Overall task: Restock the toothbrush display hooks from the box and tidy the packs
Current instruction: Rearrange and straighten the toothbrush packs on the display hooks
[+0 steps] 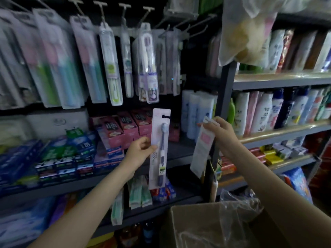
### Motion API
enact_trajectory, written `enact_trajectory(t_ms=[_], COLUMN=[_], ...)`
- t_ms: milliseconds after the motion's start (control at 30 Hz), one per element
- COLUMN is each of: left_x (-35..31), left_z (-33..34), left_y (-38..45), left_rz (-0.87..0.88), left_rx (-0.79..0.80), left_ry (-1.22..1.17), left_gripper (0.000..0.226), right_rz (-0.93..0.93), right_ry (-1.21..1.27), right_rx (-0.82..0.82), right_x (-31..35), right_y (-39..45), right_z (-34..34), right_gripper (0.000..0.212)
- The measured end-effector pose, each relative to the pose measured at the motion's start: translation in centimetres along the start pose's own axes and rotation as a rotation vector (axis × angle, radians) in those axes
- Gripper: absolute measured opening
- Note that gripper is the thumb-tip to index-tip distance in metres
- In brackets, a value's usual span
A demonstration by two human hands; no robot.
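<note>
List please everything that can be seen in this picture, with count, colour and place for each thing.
toothbrush pack: one, pale card facing the camera, dark brush, centre, gripped by the left hand
second pack: one, white back with a pink patch, right of centre, pinched at the top
hanging packs: many, clear with pink, green, blue and purple, on hooks above
empty hooks: a few, metal, top centre
box: one, brown cardboard, open, bottom right, clear plastic inside
toothpaste boxes: many, blue, green, pink, left shelves
bottles: many, white, blue, pink, right shelves
left hand: one, centre
right hand: one, right of centre
</note>
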State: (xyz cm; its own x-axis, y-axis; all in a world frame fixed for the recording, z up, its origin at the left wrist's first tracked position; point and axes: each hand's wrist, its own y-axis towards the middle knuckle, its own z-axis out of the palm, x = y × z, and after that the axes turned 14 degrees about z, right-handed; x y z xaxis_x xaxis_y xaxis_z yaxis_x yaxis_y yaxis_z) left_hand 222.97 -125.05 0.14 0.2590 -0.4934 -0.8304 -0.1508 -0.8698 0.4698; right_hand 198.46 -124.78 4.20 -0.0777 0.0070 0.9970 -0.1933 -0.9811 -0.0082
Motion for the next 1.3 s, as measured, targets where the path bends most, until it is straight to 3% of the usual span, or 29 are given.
enact_trajectory(t_ms=[167, 267, 433, 567, 700, 967, 1067, 1167, 1300], left_x=[-2.0, -3.3, -5.9, -7.5, -8.0, -7.6, -7.4, -7.3, -6.7], left_z=[-2.5, -3.8, -5.7, -6.0, -5.7, -5.1, -5.3, -5.4, -5.7], left_y=[0.7, 1.1, 2.1, 3.2, 4.8, 7.1, 7.7, 8.3, 9.1], left_rz=[0.056, 0.088, 0.155, 0.211, 0.212, 0.225, 0.223, 0.225, 0.192], left_rx=[-0.080, -0.136, -0.228, -0.241, -0.260, -0.309, -0.331, -0.359, -0.341], left_ry=[-0.009, 0.023, 0.068, 0.075, 0.117, 0.162, 0.158, 0.161, 0.203], left_gripper=[0.006, 0.003, 0.008, 0.009, 0.001, 0.012, 0.005, 0.023, 0.002], right_rz=[0.004, -0.009, -0.184, -0.278, -0.258, -0.412, -0.469, -0.477, -0.468], right_ry=[-0.004, 0.119, 0.011, -0.002, -0.056, -0.374, -0.479, -0.369, -0.218], right_rx=[0.032, 0.190, 0.340, 0.215, 0.000, -0.054, -0.106, -0.108, -0.173], right_x=[3.7, 6.2, 8.8, 9.7, 12.0, 17.5, 18.7, 18.8, 18.6], right_y=[1.0, 1.1, 1.4, 3.1, 5.6, 11.5, 13.0, 14.3, 15.0], right_z=[4.9, 8.5, 10.6, 9.8, 8.6, 9.6, 11.0, 12.4, 14.5], right_gripper=[0.003, 0.025, 0.035, 0.044, 0.055, 0.042, 0.042, 0.038, 0.039])
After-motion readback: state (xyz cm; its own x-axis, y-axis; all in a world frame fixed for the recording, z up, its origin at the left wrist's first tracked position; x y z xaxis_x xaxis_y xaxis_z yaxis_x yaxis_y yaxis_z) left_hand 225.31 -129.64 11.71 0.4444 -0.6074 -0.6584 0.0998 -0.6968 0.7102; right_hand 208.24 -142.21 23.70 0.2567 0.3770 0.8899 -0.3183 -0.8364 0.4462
